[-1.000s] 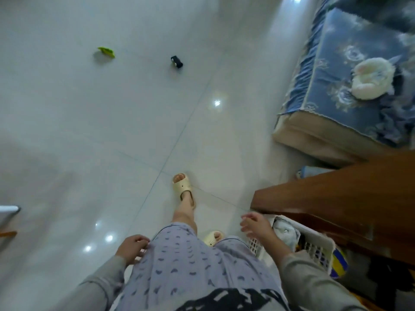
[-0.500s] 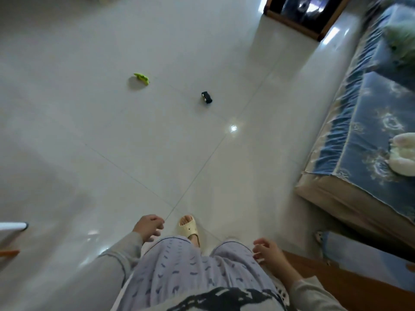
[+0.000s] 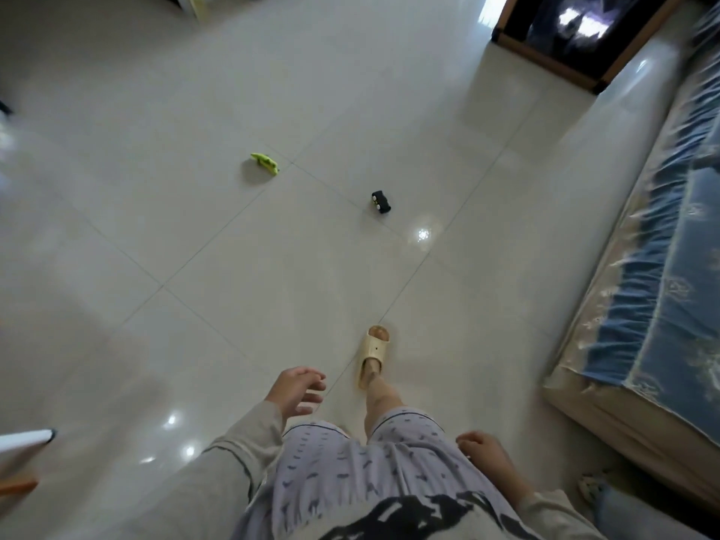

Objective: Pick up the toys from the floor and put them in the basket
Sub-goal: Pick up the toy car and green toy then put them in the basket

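Two toys on the floor [image 3: 195, 235], pale glossy tiles. Green toy [image 3: 265, 162] sits upper left of centre: bright lime, long and flat, darker stripes along its back, crocodile-like shape, casting a soft shadow to its left. Black toy car [image 3: 381, 202] sits right of it, near frame centre: small, boxy, two pale wheels showing on its near side. The two are well apart, neither touching anything but tile. No basket in frame.

Left hand [image 3: 297, 390], lower centre: empty, fingers [image 3: 311, 385] spread and loosely curled, raised ahead of the body. Right hand [image 3: 481, 448], lower right: empty, fingers curled in loosely, not clamped on anything, hanging by the patterned shorts [image 3: 350, 461]. One foot in a cream slipper [image 3: 373, 354] is planted forward on a tile joint.

Bed [image 3: 662, 267] with a blue patterned cover runs down the right edge. Dark wood-framed cabinet [image 3: 576, 37] at upper right.

Versus 0.5 s ago: view has tipped up and forward, both toys have dropped lower in frame and look larger, so the person has closed in. Left hand has gone from fist-like to spread. Slippered foot has stepped further ahead. White plush on the bed has left the frame.

No readable writing or labels; black print on the shirt hem is illegible.
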Available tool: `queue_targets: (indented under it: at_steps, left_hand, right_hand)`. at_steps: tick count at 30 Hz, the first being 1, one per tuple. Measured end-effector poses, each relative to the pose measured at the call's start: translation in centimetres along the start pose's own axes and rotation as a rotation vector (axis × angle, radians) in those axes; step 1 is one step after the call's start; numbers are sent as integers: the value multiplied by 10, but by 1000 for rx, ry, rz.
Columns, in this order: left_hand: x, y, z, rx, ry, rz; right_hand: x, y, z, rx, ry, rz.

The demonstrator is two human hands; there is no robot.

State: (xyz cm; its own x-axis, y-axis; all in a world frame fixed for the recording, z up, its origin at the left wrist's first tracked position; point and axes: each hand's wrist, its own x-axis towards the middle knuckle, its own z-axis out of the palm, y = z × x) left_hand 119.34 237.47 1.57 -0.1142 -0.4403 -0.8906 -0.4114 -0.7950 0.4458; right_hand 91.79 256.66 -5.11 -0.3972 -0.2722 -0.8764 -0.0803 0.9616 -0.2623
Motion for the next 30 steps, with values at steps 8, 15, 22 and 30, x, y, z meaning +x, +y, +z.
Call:
queue_targets:
  at_steps: [8,15,22,30]
  left_hand:
    - [49,52,-25,-110,177,-266]
    - [84,126,-35,-188,250,-267]
    - [143,208,-60,-142,227,-309]
    - [228,357,-104,158,170,-195]
  right_hand:
    - [58,-195,-76,-39,-59,-115]
    - [83,-325,-107,-42,-121,-226]
    - [124,-404,-111,-2,-129,-197]
    - [159,-464,-113,67,-69,9]
